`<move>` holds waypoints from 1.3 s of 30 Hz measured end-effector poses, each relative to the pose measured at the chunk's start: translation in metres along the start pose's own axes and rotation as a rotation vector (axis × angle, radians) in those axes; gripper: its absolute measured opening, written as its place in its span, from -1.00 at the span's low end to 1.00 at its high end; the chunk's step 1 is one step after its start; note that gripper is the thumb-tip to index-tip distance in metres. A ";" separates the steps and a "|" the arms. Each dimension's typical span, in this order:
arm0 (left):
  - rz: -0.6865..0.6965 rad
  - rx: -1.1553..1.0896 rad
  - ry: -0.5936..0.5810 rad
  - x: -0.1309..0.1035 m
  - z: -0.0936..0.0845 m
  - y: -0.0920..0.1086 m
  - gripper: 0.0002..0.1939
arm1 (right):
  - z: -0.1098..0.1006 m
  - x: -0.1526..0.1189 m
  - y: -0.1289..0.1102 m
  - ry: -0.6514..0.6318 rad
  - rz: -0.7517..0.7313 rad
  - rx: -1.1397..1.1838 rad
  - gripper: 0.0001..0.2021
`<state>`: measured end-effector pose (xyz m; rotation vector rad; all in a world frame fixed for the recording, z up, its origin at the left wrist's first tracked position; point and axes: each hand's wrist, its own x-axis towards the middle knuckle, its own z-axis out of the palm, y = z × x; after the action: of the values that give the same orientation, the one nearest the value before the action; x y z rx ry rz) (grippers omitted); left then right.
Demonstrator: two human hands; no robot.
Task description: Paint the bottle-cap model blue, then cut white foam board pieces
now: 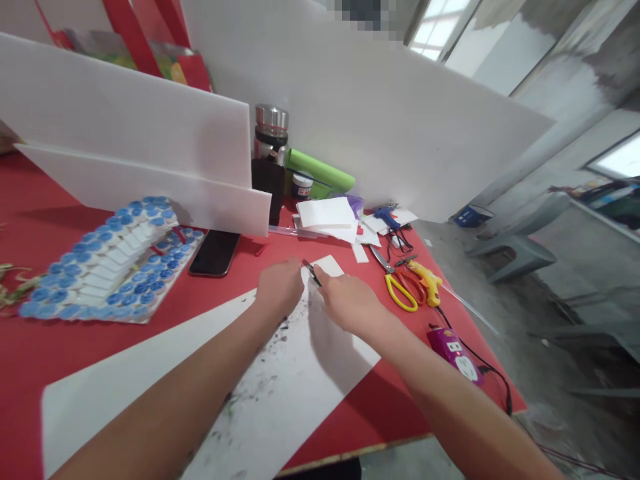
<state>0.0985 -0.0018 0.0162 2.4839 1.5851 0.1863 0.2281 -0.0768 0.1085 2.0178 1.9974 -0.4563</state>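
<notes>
A large white board (270,387) lies on the red table below both my forearms, with dark specks and smudges scattered along it. My right hand (350,300) is closed round a craft knife (314,275), a slim dark tool whose blade end points away toward the board's far end. Close beside the blade, my left hand (281,287) is curled with its fingers together over the far left edge of the board. Whatever may be between those fingers is hidden.
Scissors (401,293), a yellow glue gun (425,280), a blue glue gun (387,217) and a purple power socket (455,357) lie right. A phone (215,253) and blue-decorated model (107,267) lie left. White panels (200,147) and a flask (271,127) stand behind.
</notes>
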 end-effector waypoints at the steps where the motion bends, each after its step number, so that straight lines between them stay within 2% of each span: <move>1: 0.000 0.006 0.009 0.001 0.000 -0.001 -0.64 | -0.002 0.003 0.000 0.004 -0.006 -0.009 -0.37; 5: 0.020 0.038 0.034 0.004 0.001 -0.002 -0.70 | -0.008 0.007 0.000 -0.018 -0.010 0.001 -0.39; 11: 0.029 0.066 0.062 0.007 0.006 -0.001 -0.70 | -0.009 -0.001 0.000 -0.058 0.017 0.049 -0.42; 14: 0.050 0.089 0.095 0.005 -0.002 0.000 -0.67 | -0.010 -0.002 0.000 -0.049 0.014 0.037 -0.42; 17: 0.077 0.105 0.141 -0.015 -0.018 0.003 -0.63 | -0.018 0.000 -0.001 -0.062 0.007 0.027 -0.44; 19: 0.137 0.073 0.110 -0.042 -0.028 0.006 -0.47 | -0.026 0.000 0.000 -0.070 -0.007 0.028 -0.46; 21: 0.271 0.025 0.038 -0.073 -0.032 0.010 -0.08 | -0.032 0.000 0.001 -0.074 -0.017 0.028 -0.46; 23: 0.394 -0.011 -0.023 -0.102 -0.029 0.016 0.28 | -0.036 0.000 0.003 -0.080 -0.017 0.034 -0.44; 25: 0.439 -0.037 -0.095 -0.120 -0.018 0.021 0.44 | -0.035 -0.001 0.004 -0.083 -0.013 0.037 -0.44; 27: 0.439 -0.044 -0.146 -0.127 -0.004 0.024 0.44 | -0.030 -0.002 0.004 -0.067 -0.014 0.022 -0.43; 31: 0.413 -0.036 -0.166 -0.124 0.016 0.025 0.24 | -0.018 -0.002 0.006 -0.010 -0.037 -0.015 -0.41; 33: 0.405 -0.030 -0.180 -0.123 0.017 0.026 0.21 | -0.016 -0.002 0.006 -0.011 -0.042 -0.007 -0.41; 37: 0.397 -0.011 -0.229 -0.121 0.006 0.032 0.40 | -0.021 -0.004 0.003 -0.044 -0.043 0.009 -0.40; 39: 0.393 -0.008 -0.243 -0.120 0.002 0.035 0.35 | -0.025 -0.005 0.001 -0.053 -0.032 0.015 -0.40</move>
<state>0.0792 -0.1250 0.0221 2.6660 0.9940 -0.0559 0.2302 -0.0711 0.1329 1.9641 2.0034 -0.5269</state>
